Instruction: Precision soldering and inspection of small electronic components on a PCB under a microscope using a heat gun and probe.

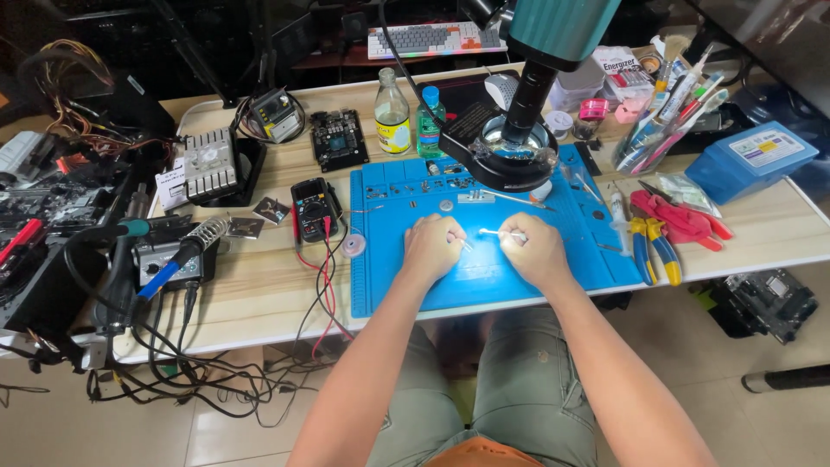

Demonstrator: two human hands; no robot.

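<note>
Head view looks down at my hands resting on a blue work mat [484, 277] on the table. My right hand [538, 252] pinches a cotton swab [500, 233], tip pointing left; my left hand [432, 246] closes on something tiny, steadying it under the microscope [519, 130].
</note>
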